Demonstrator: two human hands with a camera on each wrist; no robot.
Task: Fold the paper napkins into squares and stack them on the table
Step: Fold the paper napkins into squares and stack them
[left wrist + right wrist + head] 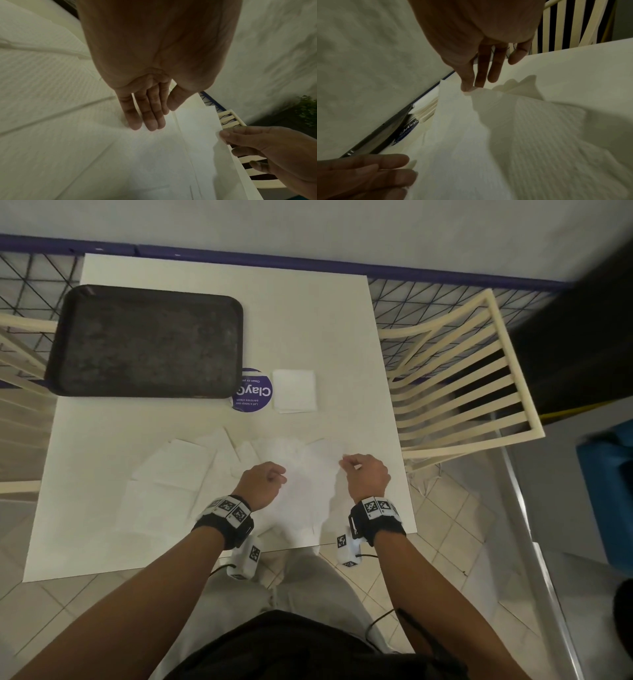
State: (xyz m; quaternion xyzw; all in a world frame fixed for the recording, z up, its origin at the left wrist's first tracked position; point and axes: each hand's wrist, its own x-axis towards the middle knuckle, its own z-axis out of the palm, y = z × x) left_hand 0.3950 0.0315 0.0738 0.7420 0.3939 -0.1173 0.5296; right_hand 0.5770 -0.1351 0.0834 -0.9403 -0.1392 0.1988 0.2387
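An open napkin (301, 474) lies near the table's (335, 337) front right corner. Its far corner is pinched by the right hand (368, 475); the left hand's (262, 482) straight fingers press it flat (edges should be matched before creasing).

1. The tray (144, 340) covers the left part of the round purple sticker (255, 392), cutting off its lettering.
2. The loose napkins (185, 463) near the table's (325, 330) front edge merge in glare; their count is unclear.
3. The left hand (263, 482) hides its own fingertips in the head view.
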